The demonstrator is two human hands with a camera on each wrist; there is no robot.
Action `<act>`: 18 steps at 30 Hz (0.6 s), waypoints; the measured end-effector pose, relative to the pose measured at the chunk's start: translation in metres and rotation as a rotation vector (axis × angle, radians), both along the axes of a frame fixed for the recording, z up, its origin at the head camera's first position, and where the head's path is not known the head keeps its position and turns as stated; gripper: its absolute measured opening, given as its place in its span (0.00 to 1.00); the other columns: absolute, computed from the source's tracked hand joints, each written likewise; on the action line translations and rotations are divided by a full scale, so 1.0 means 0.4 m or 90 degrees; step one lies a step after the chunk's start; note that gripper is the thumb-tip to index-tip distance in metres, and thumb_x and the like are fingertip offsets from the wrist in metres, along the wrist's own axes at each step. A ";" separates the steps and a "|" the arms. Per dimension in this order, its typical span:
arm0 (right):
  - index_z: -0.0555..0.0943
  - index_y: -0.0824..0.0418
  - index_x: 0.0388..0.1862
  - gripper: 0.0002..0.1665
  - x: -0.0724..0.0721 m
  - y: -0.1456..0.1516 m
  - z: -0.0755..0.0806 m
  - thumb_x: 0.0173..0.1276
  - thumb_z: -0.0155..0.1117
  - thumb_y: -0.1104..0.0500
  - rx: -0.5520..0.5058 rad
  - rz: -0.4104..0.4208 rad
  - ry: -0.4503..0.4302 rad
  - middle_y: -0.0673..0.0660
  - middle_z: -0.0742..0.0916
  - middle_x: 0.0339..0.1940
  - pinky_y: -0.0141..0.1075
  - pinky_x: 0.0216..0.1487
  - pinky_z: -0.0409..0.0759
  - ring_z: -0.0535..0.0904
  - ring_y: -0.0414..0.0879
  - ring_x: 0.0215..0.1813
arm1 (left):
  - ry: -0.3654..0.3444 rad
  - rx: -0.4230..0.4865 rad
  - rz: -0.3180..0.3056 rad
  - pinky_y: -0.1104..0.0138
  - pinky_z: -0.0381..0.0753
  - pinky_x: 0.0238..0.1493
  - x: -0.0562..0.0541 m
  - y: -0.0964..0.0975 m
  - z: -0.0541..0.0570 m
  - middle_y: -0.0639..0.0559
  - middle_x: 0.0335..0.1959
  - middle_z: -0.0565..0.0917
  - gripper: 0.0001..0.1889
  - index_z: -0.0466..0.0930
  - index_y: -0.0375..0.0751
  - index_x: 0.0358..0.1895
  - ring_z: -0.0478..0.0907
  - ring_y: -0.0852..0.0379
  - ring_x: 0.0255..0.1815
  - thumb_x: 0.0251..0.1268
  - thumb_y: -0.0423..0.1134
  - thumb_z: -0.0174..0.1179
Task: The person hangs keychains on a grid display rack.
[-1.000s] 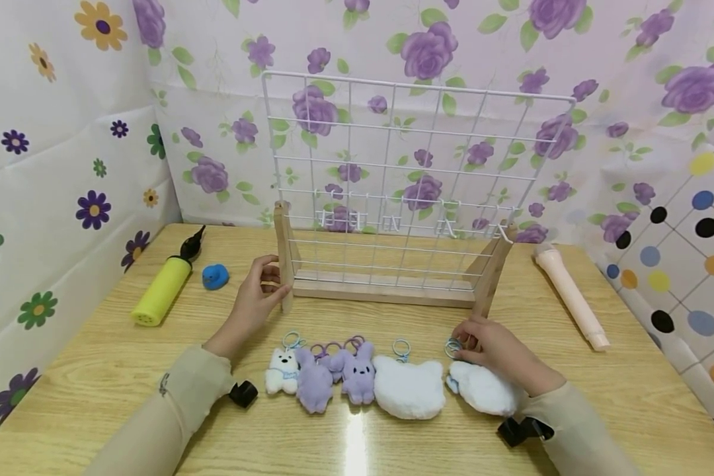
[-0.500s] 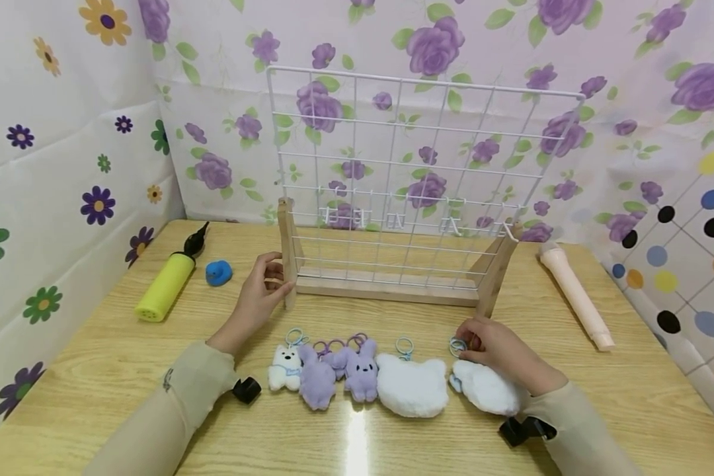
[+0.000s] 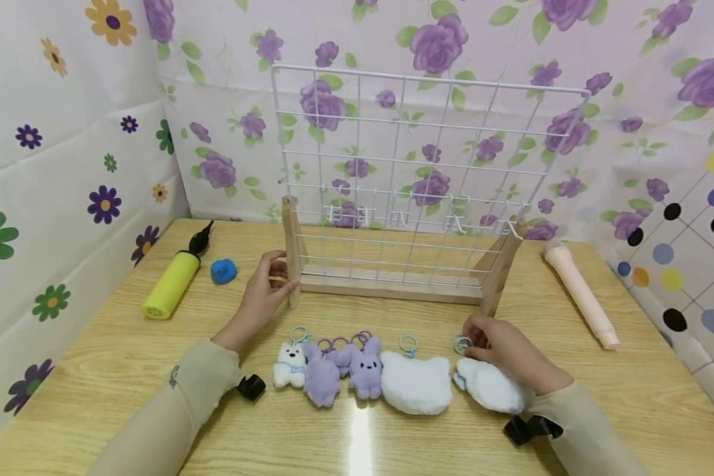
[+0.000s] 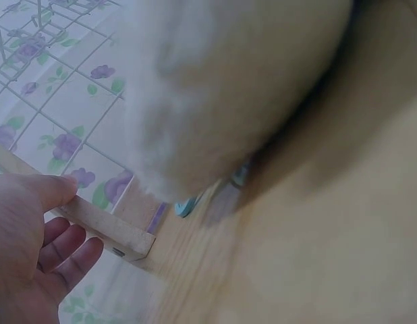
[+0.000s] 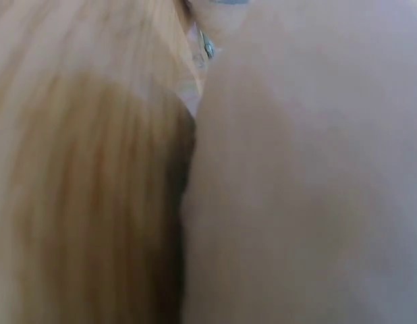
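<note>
A white wire-grid rack (image 3: 396, 165) with wooden supports stands at the back of the table, several white hooks hanging on it. My left hand (image 3: 264, 294) grips its left wooden post (image 3: 292, 254), thumb in front; the left wrist view shows the thumb (image 4: 50, 191) on the wood. My right hand (image 3: 500, 340), fingers bent, pinches the blue ring (image 3: 462, 344) of a white plush keychain (image 3: 492, 387), near the rack's right foot. That keychain lies partly under the hand. To its left lie a white plush (image 3: 416, 383), purple rabbits (image 3: 365, 373) and a white bear (image 3: 289, 365).
At left are a yellow-green hand pump (image 3: 171, 284) and a blue toy duck (image 3: 223, 270). A pale pink tube-shaped object (image 3: 580, 291) lies at right. Flower-patterned cloth (image 3: 214, 119) encloses the table (image 3: 309, 443). Blurred pale and wood-coloured surfaces fill the right wrist view.
The head view has shifted slightly, so everything sits a little further right and higher in it. Both hands keep their places at the rack post and the keychain ring.
</note>
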State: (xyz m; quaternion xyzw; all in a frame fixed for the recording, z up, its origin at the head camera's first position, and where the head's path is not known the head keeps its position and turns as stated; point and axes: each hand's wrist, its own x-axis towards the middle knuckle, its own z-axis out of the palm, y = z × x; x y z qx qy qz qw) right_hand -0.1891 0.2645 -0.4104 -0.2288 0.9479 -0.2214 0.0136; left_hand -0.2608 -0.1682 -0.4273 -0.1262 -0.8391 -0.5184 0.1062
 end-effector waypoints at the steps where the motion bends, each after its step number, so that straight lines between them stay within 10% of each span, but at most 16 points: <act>1: 0.78 0.57 0.36 0.11 0.000 0.001 0.000 0.58 0.71 0.63 -0.004 -0.004 -0.001 0.45 0.81 0.26 0.29 0.31 0.73 0.73 0.33 0.30 | 0.001 0.000 0.000 0.54 0.78 0.50 0.000 0.000 0.000 0.36 0.52 0.74 0.29 0.59 0.39 0.67 0.74 0.44 0.50 0.66 0.33 0.60; 18: 0.80 0.52 0.32 0.04 0.002 0.014 0.007 0.63 0.67 0.60 -0.026 -0.012 -0.017 0.43 0.82 0.26 0.27 0.31 0.73 0.72 0.30 0.28 | 0.002 -0.011 0.003 0.56 0.78 0.49 0.004 0.000 0.002 0.36 0.51 0.75 0.29 0.59 0.39 0.67 0.74 0.44 0.50 0.66 0.33 0.60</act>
